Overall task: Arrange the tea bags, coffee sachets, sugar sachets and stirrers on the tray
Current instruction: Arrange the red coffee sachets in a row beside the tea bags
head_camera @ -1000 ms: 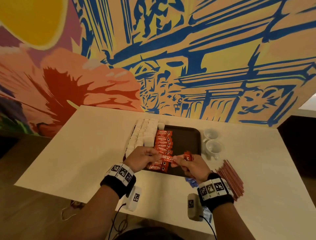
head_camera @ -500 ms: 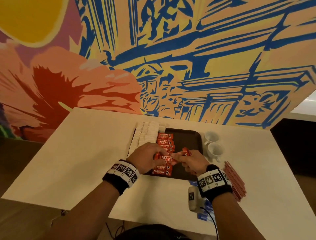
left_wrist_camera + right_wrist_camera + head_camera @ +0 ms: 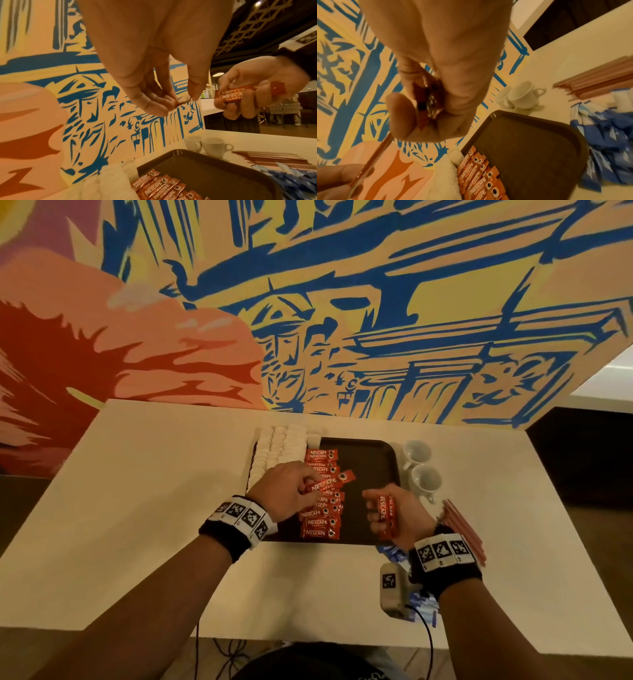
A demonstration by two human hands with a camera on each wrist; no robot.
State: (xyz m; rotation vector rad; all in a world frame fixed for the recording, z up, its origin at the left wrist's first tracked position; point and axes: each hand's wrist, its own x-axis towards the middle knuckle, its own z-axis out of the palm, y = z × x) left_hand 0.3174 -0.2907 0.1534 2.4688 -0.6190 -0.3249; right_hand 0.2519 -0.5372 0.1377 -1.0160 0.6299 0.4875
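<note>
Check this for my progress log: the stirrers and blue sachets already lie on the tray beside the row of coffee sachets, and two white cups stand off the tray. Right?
Not quite. The stirrers and blue sachets lie on the table, off the tray, as the head and right wrist views show. The row of coffee sachets is on the tray, and the two white cups stand off it.
</note>
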